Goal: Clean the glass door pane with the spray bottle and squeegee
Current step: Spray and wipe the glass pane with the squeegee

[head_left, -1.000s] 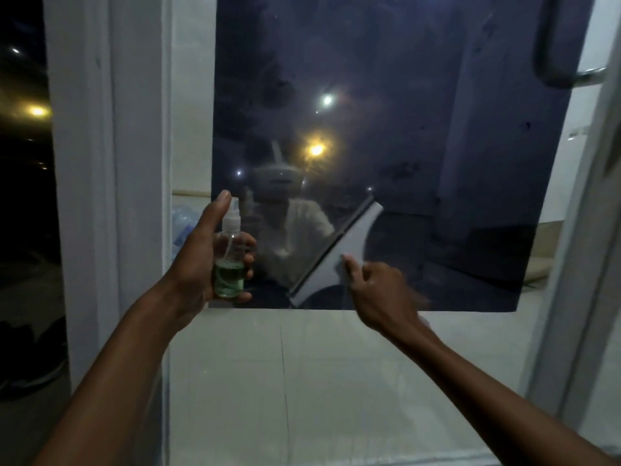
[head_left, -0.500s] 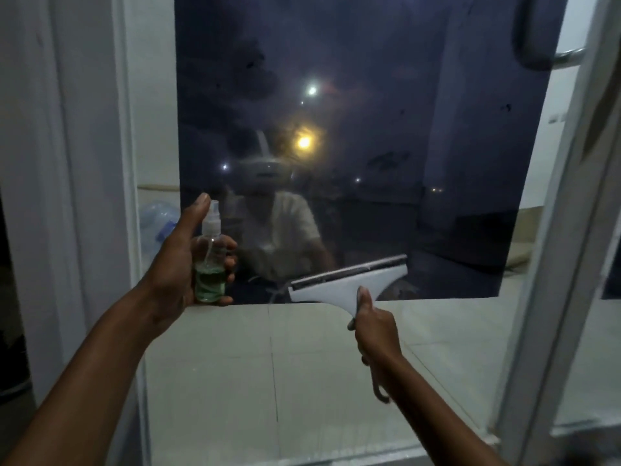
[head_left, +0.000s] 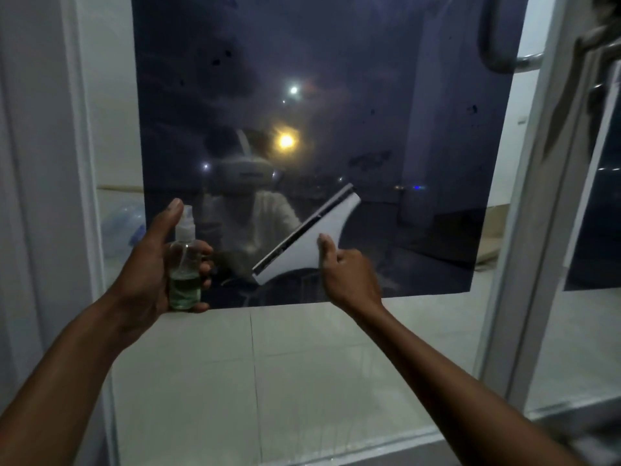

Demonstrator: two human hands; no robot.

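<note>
The glass door pane (head_left: pixel 386 79) fills the view, its upper part dark and tinted, with specks and streaks. My left hand (head_left: pixel 148 260) grips a small clear spray bottle (head_left: pixel 184 264) with green liquid in its lower part, upright, index finger raised beside the nozzle. My right hand (head_left: pixel 346 270) holds a white squeegee (head_left: pixel 309 243), thumb along its body. The blade is tilted diagonally against the lower middle of the dark area. The squeegee's handle is hidden in my fist.
A white door frame (head_left: pixel 80 196) runs down the left. A second frame (head_left: pixel 537 230) stands at the right with a metal handle (head_left: pixel 504 58) near the top. Pale floor tiles (head_left: pixel 302 381) show through the clear lower glass.
The squeegee went from a level blade at the tint's bottom edge to a diagonal tilt higher on the dark glass. My right hand rose with it. My left hand kept holding the bottle.
</note>
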